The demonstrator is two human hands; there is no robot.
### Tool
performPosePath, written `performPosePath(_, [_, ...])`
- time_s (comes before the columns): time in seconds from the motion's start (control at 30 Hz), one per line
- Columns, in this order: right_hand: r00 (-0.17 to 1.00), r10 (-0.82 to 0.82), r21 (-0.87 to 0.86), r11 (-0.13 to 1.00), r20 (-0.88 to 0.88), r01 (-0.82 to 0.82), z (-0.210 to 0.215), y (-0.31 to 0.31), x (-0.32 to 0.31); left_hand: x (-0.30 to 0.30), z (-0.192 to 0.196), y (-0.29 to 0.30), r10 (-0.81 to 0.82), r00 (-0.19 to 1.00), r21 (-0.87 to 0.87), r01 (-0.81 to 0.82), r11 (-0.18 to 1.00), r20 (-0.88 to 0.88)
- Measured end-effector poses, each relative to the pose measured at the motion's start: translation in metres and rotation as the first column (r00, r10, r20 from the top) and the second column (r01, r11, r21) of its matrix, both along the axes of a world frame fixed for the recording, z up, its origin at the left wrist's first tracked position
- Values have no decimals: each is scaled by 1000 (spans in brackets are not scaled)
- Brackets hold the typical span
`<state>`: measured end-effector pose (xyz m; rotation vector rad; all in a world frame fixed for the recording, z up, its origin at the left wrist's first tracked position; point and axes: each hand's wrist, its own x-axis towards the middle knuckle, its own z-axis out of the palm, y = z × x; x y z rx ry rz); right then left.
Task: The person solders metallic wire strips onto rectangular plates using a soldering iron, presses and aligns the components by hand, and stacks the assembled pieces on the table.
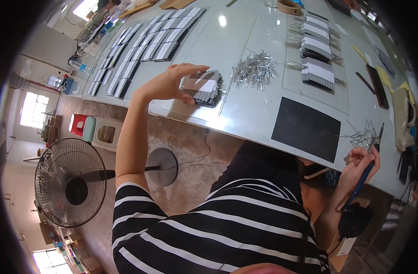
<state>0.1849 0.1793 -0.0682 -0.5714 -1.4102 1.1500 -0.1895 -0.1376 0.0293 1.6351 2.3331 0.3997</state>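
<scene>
fingers (190,68) of left hand (164,83) are spanning a grey strip stack (203,86), thumb (186,97) on near side; can't tell if they're pressing. stack is sitting near table's (227,32) front edge, just left of a wire pile (254,70). right hand (360,160) is gripping a blue tool (360,181) beside loose wires (365,136). black mat (306,129) is lying between the hands. more stacks (164,48) are sitting far left. fan (75,191) is standing on floor (195,182), left.

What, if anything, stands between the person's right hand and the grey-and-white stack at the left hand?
The black sheet lies flat on the straight line from the right hand to the stack; the larger silver wire heap lies beside that line. I see nothing tall between them.
</scene>
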Motion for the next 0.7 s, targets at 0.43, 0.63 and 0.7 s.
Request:
performPosePath(0.43, [998,50,75,996,25,-51,-3,2,1,-4,0,-4,-5,999,27,4,1000,44])
performPosePath(0.63, [995,-44,9,999,86,43,0,-7,-2,7,16,6,-22,995,193,3,981,96])
performPosePath(0.7, [998,-10,110,994,56,3,6,-11,-9,41,34,27,-32,998,225,21,974,47])
